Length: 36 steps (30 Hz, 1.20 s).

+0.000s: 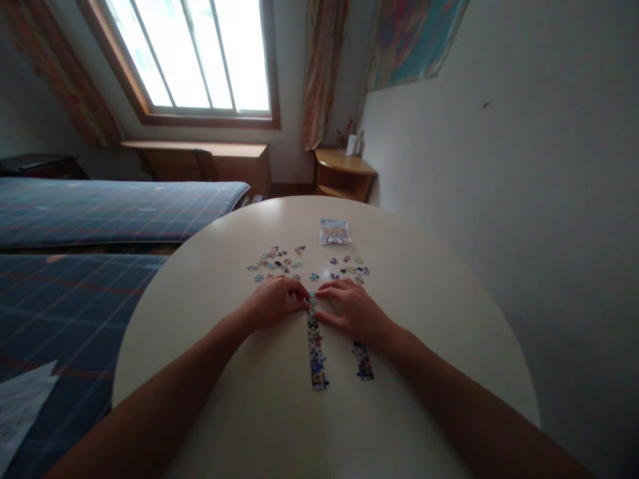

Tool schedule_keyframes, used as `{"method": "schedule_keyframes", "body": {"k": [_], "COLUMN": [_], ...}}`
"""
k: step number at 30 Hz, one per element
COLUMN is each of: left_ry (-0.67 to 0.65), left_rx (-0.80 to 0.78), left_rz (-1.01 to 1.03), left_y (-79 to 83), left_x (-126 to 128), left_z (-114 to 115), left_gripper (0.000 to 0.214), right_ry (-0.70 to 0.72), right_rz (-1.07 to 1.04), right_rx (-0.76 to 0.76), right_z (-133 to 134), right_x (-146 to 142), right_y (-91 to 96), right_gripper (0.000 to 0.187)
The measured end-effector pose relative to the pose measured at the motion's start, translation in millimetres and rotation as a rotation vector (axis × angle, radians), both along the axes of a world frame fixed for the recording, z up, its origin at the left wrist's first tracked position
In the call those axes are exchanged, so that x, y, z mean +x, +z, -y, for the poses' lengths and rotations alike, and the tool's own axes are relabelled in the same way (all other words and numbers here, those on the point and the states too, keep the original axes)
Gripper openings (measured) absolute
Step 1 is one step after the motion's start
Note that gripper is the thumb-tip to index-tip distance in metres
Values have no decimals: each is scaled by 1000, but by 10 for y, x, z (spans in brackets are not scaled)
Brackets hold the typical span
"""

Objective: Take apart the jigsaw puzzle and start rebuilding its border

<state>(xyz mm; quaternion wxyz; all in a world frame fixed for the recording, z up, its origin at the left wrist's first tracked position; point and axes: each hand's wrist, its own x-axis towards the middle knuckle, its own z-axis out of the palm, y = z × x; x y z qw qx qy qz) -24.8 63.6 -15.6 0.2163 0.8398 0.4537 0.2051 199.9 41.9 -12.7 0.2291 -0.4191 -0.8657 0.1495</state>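
A narrow strip of joined jigsaw puzzle pieces (316,352) runs lengthwise down the middle of the table. At its far end, the fingertips of my left hand (277,303) come together on a small puzzle piece (312,299) from the left. My right hand (352,306) rests on the other side, index fingertip at the same end and thumb apart, lower along the strip's edge. Partly beneath my right wrist lies a shorter joined puzzle section (363,362). Loose puzzle pieces lie beyond both hands, in a left cluster (279,261) and a right cluster (352,269).
A small picture packet (335,231) lies toward the far side of the round white table (224,399). Plaid-covered beds (100,293) stand to the left, with papers (24,412) on the nearer one. The white wall (524,199) rises on the right.
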Motion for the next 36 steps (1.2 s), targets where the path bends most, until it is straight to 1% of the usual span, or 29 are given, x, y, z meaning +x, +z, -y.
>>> {"method": "schedule_keyframes", "body": {"k": [6,11,16,23,25,28,31,34,36], "left_ry": [-8,14,10,20,37,97,97,53,38], "left_rx": [24,34,33,35,49,118,185,200,203], "left_rz": [-10,-5,3,-3,2,38,74,69,63], "left_y": [12,7,10,16,11,-22,-84,-140,-154], "left_x": [9,30,48,38,22,3,4,16,20], "left_z": [7,17,21,26,18,-9,-45,-73,-79], "left_gripper": [10,6,8,7,8,12,15,18,18], "right_ry": [7,14,-3,-20,-16,-15,-14,-5,-9], "right_rz": [4,-9,-30,-27,-22,-27,-27,-1,11], "right_rx": [-2,10,26,37,39,36,43,47,41], "right_z": [9,-8,-28,-38,-41,-37,-21,1,18], "right_x": [-20,-13,-22,-45,-44,-41,-45,-58,-67], "right_y": [18,-9,-46,-41,-44,-47,-39,-24,-11], "right_gripper": [35,31,28,23,22,21,27,38,39]}}
